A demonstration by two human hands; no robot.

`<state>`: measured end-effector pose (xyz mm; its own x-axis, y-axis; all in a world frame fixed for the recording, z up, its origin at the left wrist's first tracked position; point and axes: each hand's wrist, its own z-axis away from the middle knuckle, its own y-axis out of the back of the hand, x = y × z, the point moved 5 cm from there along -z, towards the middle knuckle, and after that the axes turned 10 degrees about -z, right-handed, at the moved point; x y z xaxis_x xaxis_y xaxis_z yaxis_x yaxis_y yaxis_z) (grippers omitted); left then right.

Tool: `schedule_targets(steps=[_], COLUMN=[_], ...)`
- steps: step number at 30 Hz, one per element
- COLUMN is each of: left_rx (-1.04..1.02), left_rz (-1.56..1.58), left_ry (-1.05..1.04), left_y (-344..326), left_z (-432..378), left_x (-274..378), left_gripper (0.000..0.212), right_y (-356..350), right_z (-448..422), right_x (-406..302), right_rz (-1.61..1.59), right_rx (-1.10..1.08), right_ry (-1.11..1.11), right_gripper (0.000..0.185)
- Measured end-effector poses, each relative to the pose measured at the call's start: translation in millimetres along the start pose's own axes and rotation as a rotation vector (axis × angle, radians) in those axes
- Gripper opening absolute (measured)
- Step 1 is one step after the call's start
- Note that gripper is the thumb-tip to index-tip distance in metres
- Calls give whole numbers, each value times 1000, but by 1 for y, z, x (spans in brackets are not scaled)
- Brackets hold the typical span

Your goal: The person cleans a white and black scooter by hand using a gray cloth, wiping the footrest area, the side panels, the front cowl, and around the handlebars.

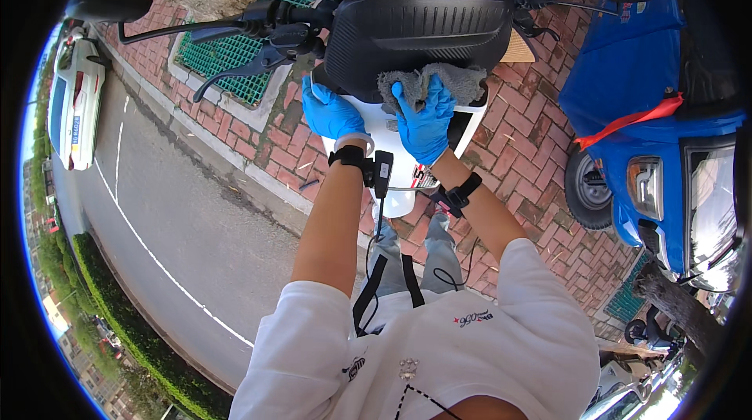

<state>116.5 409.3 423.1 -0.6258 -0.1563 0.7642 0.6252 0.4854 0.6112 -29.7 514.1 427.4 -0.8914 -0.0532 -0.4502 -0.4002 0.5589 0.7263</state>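
A scooter with a white front body (pixel 382 152) stands before me, its black plastic basket (pixel 420 29) mounted at the handlebar. My right hand (pixel 426 120), in a blue glove, presses a grey cloth (pixel 435 82) against the near lower edge of the basket, toward its right side. My left hand (pixel 335 111), also gloved in blue, rests at the left corner below the basket, its fingertips on a dark part of the scooter. Whether those fingers grip the part cannot be told. A brake lever (pixel 235 70) sticks out to the left of the basket.
Mirrors (pixel 108 7) reach out at both sides of the handlebar. A blue three-wheeled vehicle (pixel 623 67) with a red ribbon stands at the right. Red brick paving (pixel 517 126) lies underfoot, with a kerb, a road (pixel 194 202) and a white car (pixel 76 102) at the left.
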Motion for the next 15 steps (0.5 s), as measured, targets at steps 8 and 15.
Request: schedule_targets(steps=[8, 15], left_rx=[76, 40], left_rz=[0, 98], left_ry=[0, 7], left_y=[4, 10], left_z=[-4, -3], left_x=[-2, -2], left_gripper=[46, 39], right_y=[47, 19], right_z=[-124, -61], right_x=[-84, -57], right_rz=[297, 387], right_rx=[0, -186], right_ry=[408, 743], right_gripper=[47, 49])
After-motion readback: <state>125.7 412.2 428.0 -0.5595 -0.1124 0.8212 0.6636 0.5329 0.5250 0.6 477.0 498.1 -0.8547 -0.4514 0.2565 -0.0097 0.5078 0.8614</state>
